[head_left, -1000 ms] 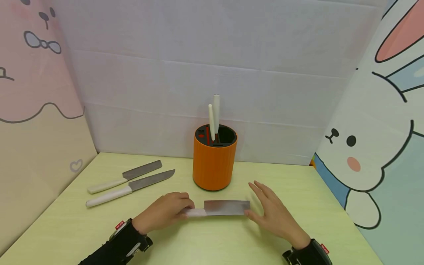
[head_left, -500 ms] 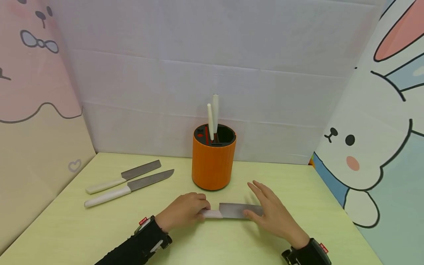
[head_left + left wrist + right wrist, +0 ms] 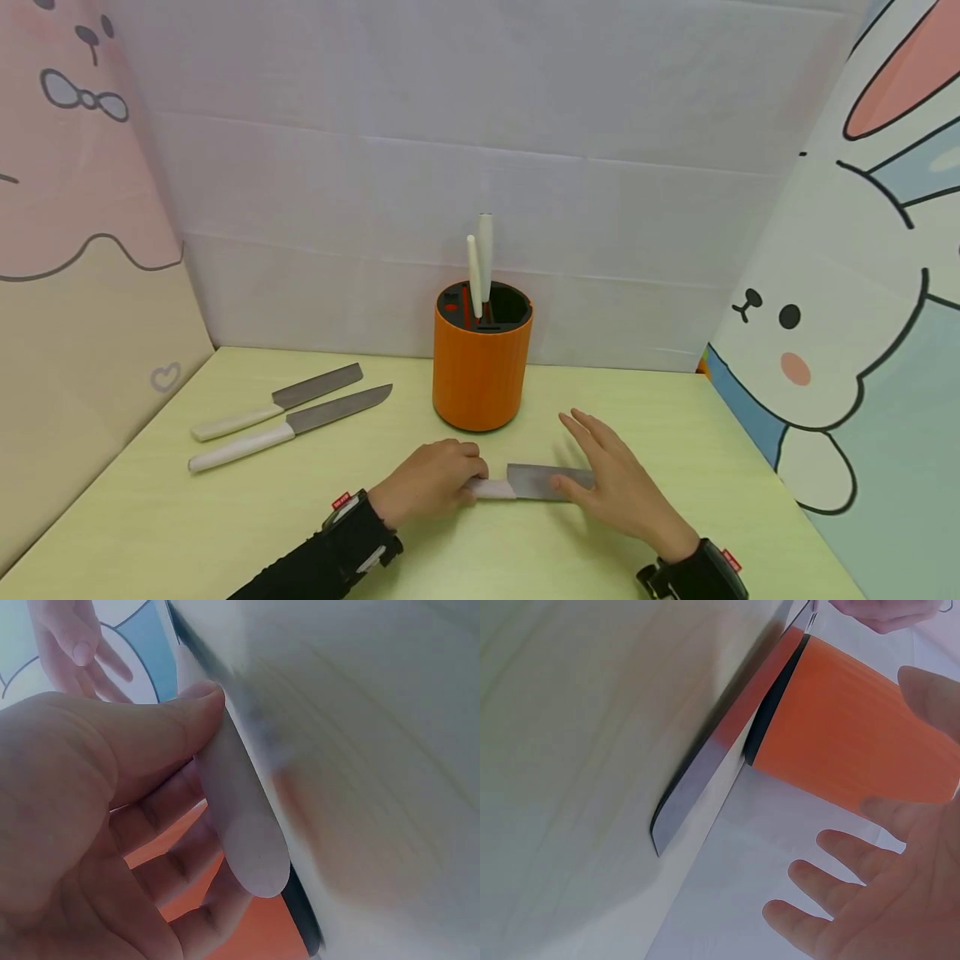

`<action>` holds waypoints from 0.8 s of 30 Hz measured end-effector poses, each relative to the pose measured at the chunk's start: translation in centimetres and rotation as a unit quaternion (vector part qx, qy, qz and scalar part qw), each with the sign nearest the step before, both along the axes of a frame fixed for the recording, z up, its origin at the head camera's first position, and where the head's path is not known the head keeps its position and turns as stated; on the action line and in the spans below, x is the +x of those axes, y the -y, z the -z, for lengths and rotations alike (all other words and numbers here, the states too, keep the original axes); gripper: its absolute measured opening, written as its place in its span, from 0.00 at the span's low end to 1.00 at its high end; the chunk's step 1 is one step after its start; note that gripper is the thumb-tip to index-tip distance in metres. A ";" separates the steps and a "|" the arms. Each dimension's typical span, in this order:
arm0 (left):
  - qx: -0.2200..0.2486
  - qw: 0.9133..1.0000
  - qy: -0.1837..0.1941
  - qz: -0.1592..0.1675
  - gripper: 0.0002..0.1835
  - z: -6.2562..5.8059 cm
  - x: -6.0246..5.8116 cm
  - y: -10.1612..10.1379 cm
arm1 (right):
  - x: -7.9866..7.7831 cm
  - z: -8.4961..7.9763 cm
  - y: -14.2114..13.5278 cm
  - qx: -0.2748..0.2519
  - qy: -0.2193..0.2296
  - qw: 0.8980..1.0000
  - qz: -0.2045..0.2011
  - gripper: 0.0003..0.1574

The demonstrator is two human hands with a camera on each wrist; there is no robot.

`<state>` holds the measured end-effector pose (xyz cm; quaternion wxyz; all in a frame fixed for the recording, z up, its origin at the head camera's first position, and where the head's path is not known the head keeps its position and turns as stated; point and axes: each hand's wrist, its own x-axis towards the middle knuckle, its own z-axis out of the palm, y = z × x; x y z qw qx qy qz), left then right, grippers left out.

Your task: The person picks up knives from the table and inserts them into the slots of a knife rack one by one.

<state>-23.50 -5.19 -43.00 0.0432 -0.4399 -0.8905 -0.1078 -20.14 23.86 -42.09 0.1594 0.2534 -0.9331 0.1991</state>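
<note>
Two white handles (image 3: 486, 254) are already lodged in the orange holder (image 3: 482, 379) and two knives (image 3: 288, 398) are left on the table (image 3: 210, 533), while in front the cleaver (image 3: 530, 481), perhaps slightly raised, is pinched by the left hand (image 3: 435, 482), its blade (image 3: 716, 742) faced by the spread right hand (image 3: 618, 492).

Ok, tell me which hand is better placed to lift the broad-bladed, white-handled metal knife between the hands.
Probably the left hand: it pinches the white handle of the knife. The right hand is spread open near the grey metal blade, apart from it and holding nothing.
</note>
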 end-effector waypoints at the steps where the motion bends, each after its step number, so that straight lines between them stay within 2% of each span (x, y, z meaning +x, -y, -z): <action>1: 0.000 1.000 0.002 -0.001 0.12 0.0 0.0 -0.1 | 0.0 0.0 0.0 0.001 0.000 1.000 0.001 0.52; 14: -0.002 1.000 0.024 -0.015 0.11 0.5 0.0 -0.6 | 0.0 0.1 0.0 0.001 0.002 1.000 0.003 0.52; 24: 0.019 0.999 0.042 -0.018 0.16 0.5 -0.2 0.2 | 0.0 0.0 0.0 0.003 0.002 1.000 -0.001 0.52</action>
